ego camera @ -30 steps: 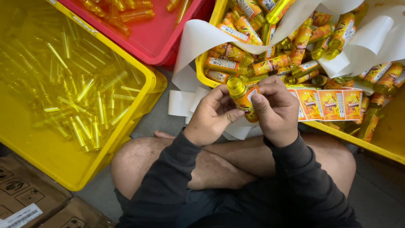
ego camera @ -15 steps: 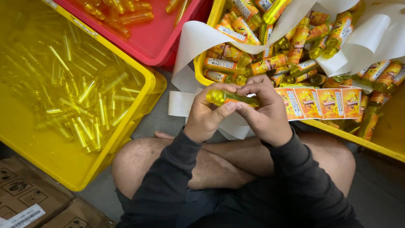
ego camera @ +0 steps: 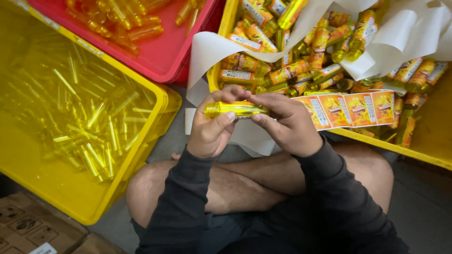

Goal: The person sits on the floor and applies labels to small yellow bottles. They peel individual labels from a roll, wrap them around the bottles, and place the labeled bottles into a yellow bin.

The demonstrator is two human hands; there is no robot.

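Sitting cross-legged on the floor (ego camera: 169, 136), knees bare, dark sleeves down to the wrists. Room is tight: cardboard boxes (ego camera: 33, 230) at my near left, big yellow bin (ego camera: 155, 99) hard against my left knee, another yellow crate (ego camera: 423, 157) edge just past my right knee. Only open floor is the narrow grey strip between bin and legs.

Both hands up over my lap, grasping one small yellow bottle (ego camera: 235, 109). Bottle lies flat, long axis running left to right, cap end pointing left, sticking out past my left hand (ego camera: 212, 129). Left hand wraps it from below, thumb pressed on the front. Right hand (ego camera: 289, 124) clamps the other end, fingers over the top, thumb underneath. Bottle sits between the two hands, touching both, no label seen on the visible side.

Just beyond the right hand: strip of orange labels (ego camera: 351, 109) lying across the crate rim. Past that, pile of labelled bottles (ego camera: 282, 70) under white backing paper (ego camera: 221, 49). Far left, red tray (ego camera: 165, 56) with unlabelled bottles, overlapping the yellow bin's far edge.
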